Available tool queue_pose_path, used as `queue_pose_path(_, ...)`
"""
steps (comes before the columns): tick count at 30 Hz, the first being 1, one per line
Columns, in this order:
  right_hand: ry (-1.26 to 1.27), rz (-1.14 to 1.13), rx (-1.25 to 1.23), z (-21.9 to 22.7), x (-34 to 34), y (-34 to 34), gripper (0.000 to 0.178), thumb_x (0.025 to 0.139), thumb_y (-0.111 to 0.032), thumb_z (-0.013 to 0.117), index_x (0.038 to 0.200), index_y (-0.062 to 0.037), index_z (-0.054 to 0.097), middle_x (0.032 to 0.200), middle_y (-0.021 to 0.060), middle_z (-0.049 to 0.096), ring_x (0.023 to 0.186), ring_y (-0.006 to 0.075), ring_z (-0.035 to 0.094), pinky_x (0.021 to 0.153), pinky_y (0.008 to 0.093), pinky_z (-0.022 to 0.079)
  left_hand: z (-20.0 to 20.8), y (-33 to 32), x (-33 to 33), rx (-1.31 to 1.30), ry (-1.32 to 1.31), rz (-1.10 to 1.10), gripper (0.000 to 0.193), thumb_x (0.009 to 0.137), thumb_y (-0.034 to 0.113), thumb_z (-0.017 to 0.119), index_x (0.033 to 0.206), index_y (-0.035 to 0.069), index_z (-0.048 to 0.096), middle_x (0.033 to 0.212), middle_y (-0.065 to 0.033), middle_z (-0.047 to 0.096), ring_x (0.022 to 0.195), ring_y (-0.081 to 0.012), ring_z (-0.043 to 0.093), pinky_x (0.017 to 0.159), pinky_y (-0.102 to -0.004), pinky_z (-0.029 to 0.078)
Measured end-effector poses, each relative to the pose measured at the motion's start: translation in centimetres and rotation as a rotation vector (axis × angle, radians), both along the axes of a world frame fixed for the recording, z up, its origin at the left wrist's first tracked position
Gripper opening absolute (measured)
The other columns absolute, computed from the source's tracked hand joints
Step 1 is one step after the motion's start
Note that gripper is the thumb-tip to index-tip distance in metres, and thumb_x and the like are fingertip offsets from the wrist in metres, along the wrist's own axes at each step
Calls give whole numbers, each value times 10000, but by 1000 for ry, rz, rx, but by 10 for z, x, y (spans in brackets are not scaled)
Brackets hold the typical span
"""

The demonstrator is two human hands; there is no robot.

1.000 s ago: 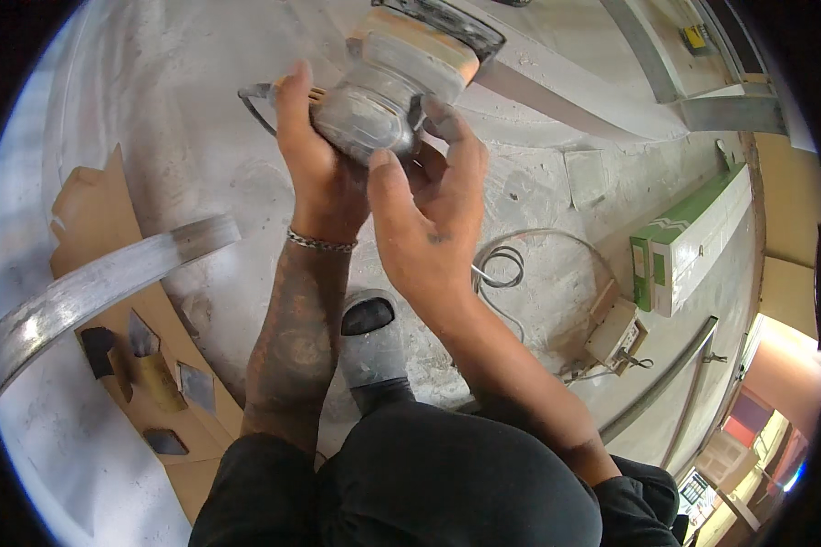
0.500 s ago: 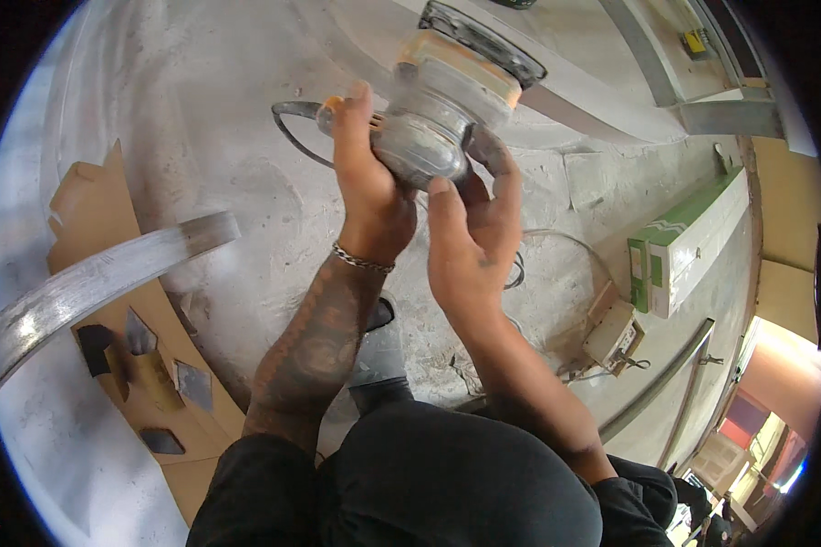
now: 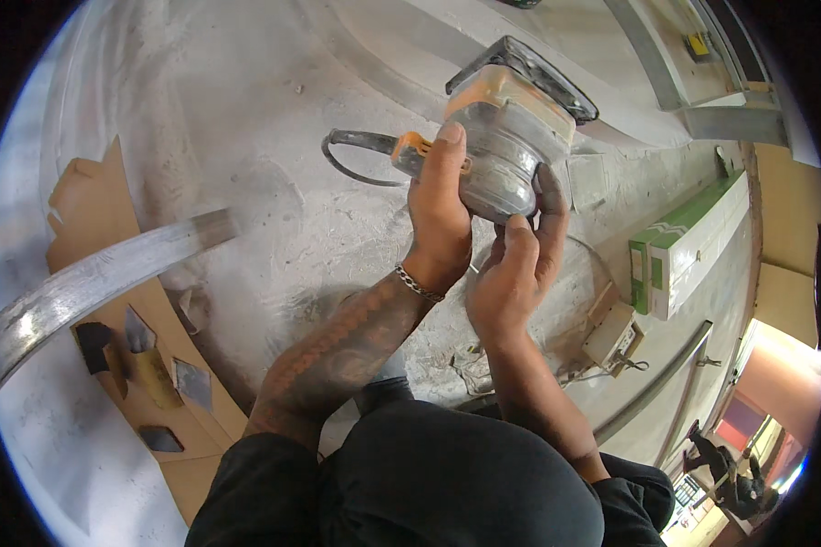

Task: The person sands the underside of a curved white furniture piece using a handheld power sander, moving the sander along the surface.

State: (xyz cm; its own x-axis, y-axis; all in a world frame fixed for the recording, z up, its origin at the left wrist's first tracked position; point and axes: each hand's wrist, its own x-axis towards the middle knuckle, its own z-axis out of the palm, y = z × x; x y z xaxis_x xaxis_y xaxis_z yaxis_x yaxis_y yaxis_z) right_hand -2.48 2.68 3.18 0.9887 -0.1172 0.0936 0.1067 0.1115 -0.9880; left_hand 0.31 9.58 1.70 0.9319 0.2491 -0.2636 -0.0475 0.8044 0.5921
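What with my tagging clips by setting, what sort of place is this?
Probably a building or renovation site: a dust-coated orange-and-grey power sander, a rough grey, dusty floor and a long, bare grey metal strip all suggest it.

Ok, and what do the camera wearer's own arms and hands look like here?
The left hand and right hand are both ungloved. A silvery chain-link bracelet circles the left wrist; none shows on the right. Tattoo-like markings cover the left forearm. The black sleeves leave both forearms bare.
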Motion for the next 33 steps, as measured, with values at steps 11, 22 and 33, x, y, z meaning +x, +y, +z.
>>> queue_pose_path(11, -62, 87, 47, -3, 4, 20, 544, 859, 48, 470, 1381, 54, 317, 1321, 181, 428, 1207, 252, 483, 1031, 369, 383, -16, 23, 0, 380, -147, 327, 435, 1000, 390, 456, 1253, 38, 496, 1122, -39, 541, 995, -115, 550, 830, -278, 470)
queue_pose_path(22, -62, 140, -81, -7, 13, 61, 580, 816, -32, 624, 1324, 54, 358, 1207, 185, 363, 1063, 244, 487, 885, 345, 470, 36, 73, 14, -68, -9, 263, 181, 978, 292, 505, 906, 129, 475, 827, 52, 353, 779, -80, 372, 751, -247, 362)
queue_pose_path(33, -54, 114, -66, -7, 8, 25, 561, 843, 18, 553, 1352, 50, 319, 1265, 182, 414, 1148, 252, 502, 963, 347, 439, -5, 38, 4, 171, -149, 236, 339, 1000, 409, 439, 1115, 92, 477, 1006, -16, 509, 941, -105, 537, 821, -287, 466)
